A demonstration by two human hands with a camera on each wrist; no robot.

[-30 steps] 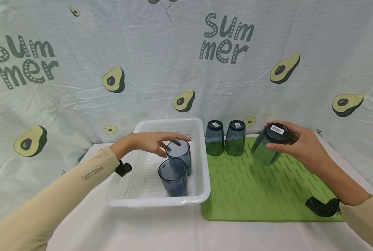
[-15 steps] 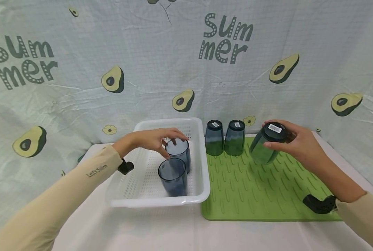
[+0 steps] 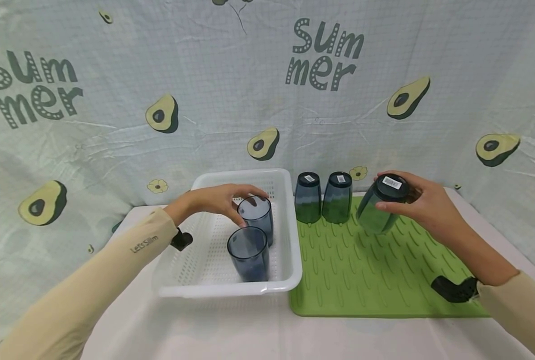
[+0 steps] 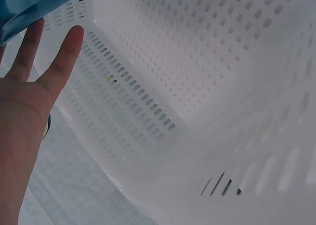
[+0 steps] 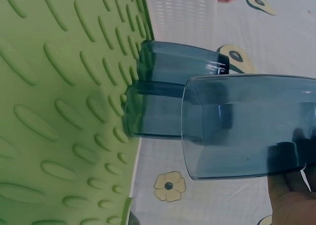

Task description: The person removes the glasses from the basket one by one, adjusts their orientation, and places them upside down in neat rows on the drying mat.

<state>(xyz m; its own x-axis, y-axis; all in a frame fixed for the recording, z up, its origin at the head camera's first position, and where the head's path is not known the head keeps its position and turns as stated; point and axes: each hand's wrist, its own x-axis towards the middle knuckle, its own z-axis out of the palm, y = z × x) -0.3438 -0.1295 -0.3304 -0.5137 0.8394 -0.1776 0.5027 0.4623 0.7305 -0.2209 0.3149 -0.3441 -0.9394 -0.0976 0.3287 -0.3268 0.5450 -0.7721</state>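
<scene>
My right hand (image 3: 429, 202) grips an upside-down blue-grey drinking glass (image 3: 380, 212) by its base, which carries a barcode label. The glass leans, and the right wrist view shows its open mouth apart from the green mat (image 5: 64, 121). Over the white perforated basket (image 3: 204, 250), my left hand (image 3: 220, 202) pinches the rim of the rear upright glass (image 3: 260, 222), thumb on the near side and fingers over the far side. A second upright glass (image 3: 249, 257) stands just in front of it. Only a blue edge of glass (image 4: 34, 10) shows in the left wrist view.
Two glasses, one on the left (image 3: 308, 200) and one on the right (image 3: 337, 200), stand upside down side by side at the mat's back left corner. The basket's right wall borders the mat. A patterned curtain (image 3: 213, 100) hangs behind the white table (image 3: 195, 330).
My left thumb and fingers have closed on the rear glass, which has risen slightly. My right hand has moved a little left with its glass.
</scene>
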